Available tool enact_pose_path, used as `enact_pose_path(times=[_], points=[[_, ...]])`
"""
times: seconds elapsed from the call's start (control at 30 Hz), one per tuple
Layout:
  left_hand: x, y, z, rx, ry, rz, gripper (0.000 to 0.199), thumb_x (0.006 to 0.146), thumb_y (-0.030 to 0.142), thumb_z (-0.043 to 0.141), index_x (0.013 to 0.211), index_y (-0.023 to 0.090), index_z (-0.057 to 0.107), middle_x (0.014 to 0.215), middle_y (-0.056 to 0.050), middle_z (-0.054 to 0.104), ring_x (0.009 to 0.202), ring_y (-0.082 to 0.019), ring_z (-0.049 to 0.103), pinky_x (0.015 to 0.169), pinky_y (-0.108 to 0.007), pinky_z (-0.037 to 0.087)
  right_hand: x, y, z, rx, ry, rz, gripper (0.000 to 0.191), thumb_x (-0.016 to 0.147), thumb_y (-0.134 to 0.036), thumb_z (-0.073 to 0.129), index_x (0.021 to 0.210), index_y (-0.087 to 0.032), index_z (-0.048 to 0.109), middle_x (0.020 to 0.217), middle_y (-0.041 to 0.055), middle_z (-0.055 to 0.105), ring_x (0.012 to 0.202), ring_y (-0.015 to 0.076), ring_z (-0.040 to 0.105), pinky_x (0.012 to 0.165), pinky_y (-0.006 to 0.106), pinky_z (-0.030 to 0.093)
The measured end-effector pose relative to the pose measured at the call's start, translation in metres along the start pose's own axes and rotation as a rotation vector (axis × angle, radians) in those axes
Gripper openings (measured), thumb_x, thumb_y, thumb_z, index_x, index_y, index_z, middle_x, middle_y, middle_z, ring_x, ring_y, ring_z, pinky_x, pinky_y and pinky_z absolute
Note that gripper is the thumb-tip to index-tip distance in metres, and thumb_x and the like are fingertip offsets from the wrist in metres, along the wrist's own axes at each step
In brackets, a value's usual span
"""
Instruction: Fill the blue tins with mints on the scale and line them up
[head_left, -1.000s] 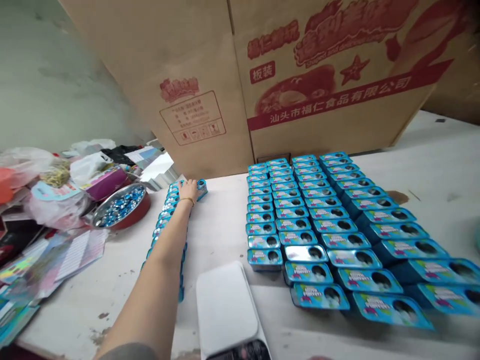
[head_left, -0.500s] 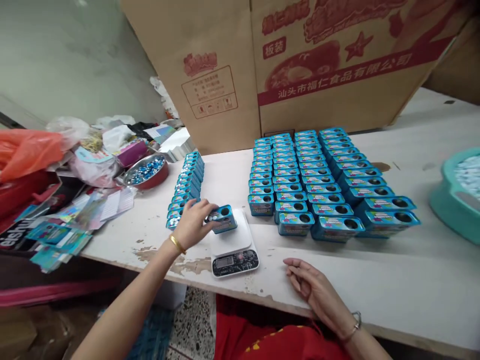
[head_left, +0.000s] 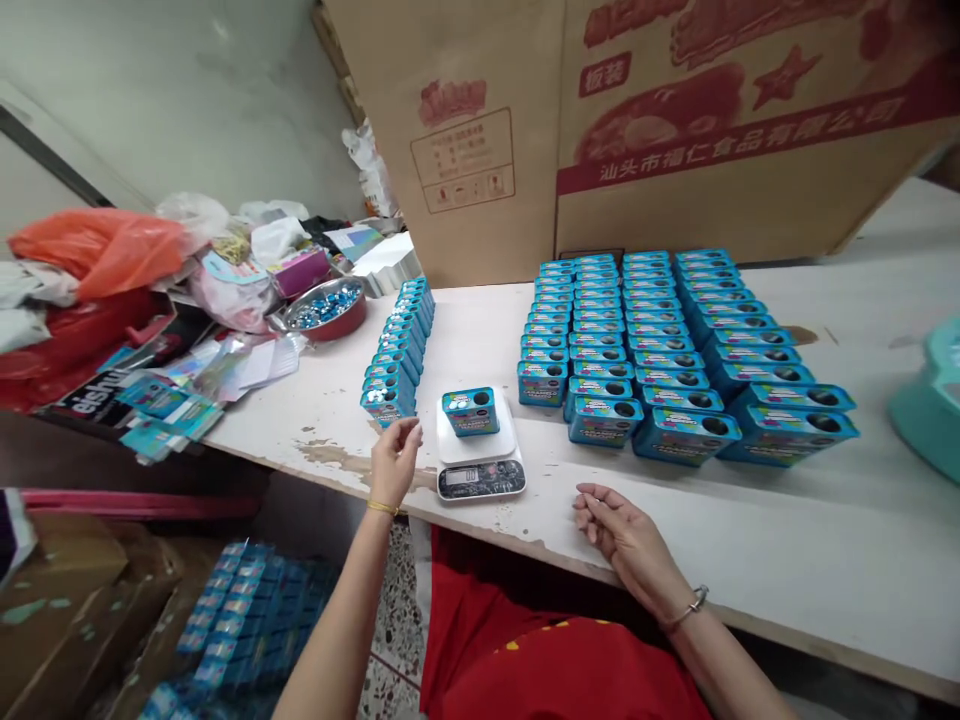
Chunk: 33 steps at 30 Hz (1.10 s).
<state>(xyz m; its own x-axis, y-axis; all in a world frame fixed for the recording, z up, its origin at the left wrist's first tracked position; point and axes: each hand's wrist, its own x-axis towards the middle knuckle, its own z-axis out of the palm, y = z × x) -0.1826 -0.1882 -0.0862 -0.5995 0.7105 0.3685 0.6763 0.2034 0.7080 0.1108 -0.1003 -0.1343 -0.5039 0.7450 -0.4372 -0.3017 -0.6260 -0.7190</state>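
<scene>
A blue box with a round opening (head_left: 471, 412) stands alone on a white scale (head_left: 480, 462), its display facing me. My left hand (head_left: 396, 465) is just left of the scale, below the left row of blue boxes (head_left: 390, 398); its fingertips are pressed together, and anything between them is hidden. To the scale's right, my right hand (head_left: 626, 540) is over the table's front edge with curled fingers and thumb closed. Something tiny and pale may be in that pinch, too small to name. Neither hand touches the box.
Several rows of blue boxes (head_left: 604, 422) stand right of the scale, before a large carton (head_left: 480, 235). A red-sided bowl (head_left: 345, 325) of blue wrapped pieces, plastic bags (head_left: 105, 245) and printed cards (head_left: 176, 410) lie left. A teal tub (head_left: 926, 410) is at the far right.
My left hand has let go of the box on the scale and moved back, down and left of it. The camera view has shifted; my right hand stays closed near the edge.
</scene>
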Motion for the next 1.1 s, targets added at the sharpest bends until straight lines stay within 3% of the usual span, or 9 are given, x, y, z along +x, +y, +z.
enact_pose_path(times=[0.17, 0.3, 0.43, 0.53, 0.7, 0.8, 0.93, 1.1], points=[[-0.043, -0.035, 0.025, 0.014, 0.061, -0.082, 0.028, 0.088, 0.038, 0.045, 0.092, 0.014, 0.059, 0.074, -0.004, 0.065, 0.065, -0.013, 0.063, 0.06, -0.026, 0.053, 0.0, 0.001, 0.005, -0.144, 0.028, 0.013, 0.035, 0.067, -0.045, 0.073, 0.083, -0.016, 0.059, 0.067, 0.0009, 0.062, 0.048, 0.0074, 0.049, 0.04, 0.019, 0.033], [-0.059, -0.038, 0.037, 0.09, 0.139, -0.076, 0.023, 0.087, 0.034, 0.048, 0.094, 0.015, 0.06, 0.08, -0.006, 0.062, 0.074, -0.016, 0.06, 0.069, -0.031, 0.051, 0.001, 0.005, 0.009, -0.334, -0.016, 0.03, 0.037, 0.072, -0.054, 0.063, 0.075, -0.018, 0.054, 0.057, -0.0016, 0.059, 0.033, 0.0041, 0.037, 0.036, 0.02, 0.019], [-0.062, -0.036, 0.039, 0.135, 0.155, -0.042, 0.02, 0.087, 0.032, 0.048, 0.094, 0.017, 0.059, 0.079, -0.005, 0.061, 0.073, -0.016, 0.058, 0.07, -0.03, 0.048, 0.009, 0.001, 0.019, -0.515, -0.006, 0.042, 0.041, 0.072, -0.058, 0.061, 0.071, -0.019, 0.052, 0.048, -0.0054, 0.049, 0.033, 0.0048, 0.029, 0.037, 0.022, 0.016], [-0.062, -0.036, 0.039, 0.14, 0.16, -0.027, 0.019, 0.088, 0.03, 0.048, 0.095, 0.016, 0.058, 0.079, -0.005, 0.061, 0.072, -0.015, 0.058, 0.068, -0.029, 0.048, 0.02, -0.023, 0.045, -0.7, -0.021, -0.077, 0.038, 0.076, -0.055, 0.057, 0.072, -0.018, 0.054, 0.049, -0.0049, 0.046, 0.042, 0.0076, 0.034, 0.041, 0.023, 0.022], [-0.061, -0.038, 0.039, 0.127, 0.166, -0.008, 0.016, 0.087, 0.027, 0.05, 0.095, 0.016, 0.058, 0.077, -0.004, 0.059, 0.071, -0.015, 0.057, 0.068, -0.029, 0.048, 0.045, -0.082, 0.123, -1.077, -0.184, -0.465, 0.031, 0.083, -0.049, 0.052, 0.075, -0.019, 0.057, 0.055, -0.004, 0.048, 0.052, 0.0107, 0.041, 0.05, 0.025, 0.03], [-0.06, -0.038, 0.039, 0.125, 0.17, 0.006, 0.015, 0.088, 0.026, 0.049, 0.096, 0.016, 0.058, 0.077, -0.004, 0.059, 0.071, -0.015, 0.057, 0.069, -0.029, 0.048, 0.064, -0.097, 0.16, -1.338, -0.285, -0.586, 0.029, 0.085, -0.044, 0.051, 0.074, -0.019, 0.06, 0.059, -0.0019, 0.052, 0.056, 0.0122, 0.045, 0.053, 0.025, 0.03], [-0.06, -0.04, 0.04, 0.124, 0.168, 0.012, 0.014, 0.088, 0.026, 0.049, 0.095, 0.017, 0.058, 0.078, -0.004, 0.06, 0.072, -0.015, 0.057, 0.069, -0.029, 0.049, 0.081, -0.094, 0.176, -1.57, -0.264, -0.533, 0.028, 0.083, -0.044, 0.053, 0.086, -0.019, 0.065, 0.056, -0.0012, 0.053, 0.053, 0.0134, 0.047, 0.052, 0.026, 0.029], [-0.062, -0.036, 0.034, 0.115, 0.184, 0.052, 0.017, 0.088, 0.024, 0.049, 0.1, 0.018, 0.058, 0.083, -0.006, 0.061, 0.077, -0.016, 0.058, 0.071, -0.03, 0.049, 0.073, -0.102, 0.165, -1.444, -0.186, -0.632, 0.036, 0.086, -0.045, 0.049, 0.105, -0.017, 0.063, 0.058, -0.0009, 0.055, 0.054, 0.0137, 0.048, 0.054, 0.026, 0.034]])
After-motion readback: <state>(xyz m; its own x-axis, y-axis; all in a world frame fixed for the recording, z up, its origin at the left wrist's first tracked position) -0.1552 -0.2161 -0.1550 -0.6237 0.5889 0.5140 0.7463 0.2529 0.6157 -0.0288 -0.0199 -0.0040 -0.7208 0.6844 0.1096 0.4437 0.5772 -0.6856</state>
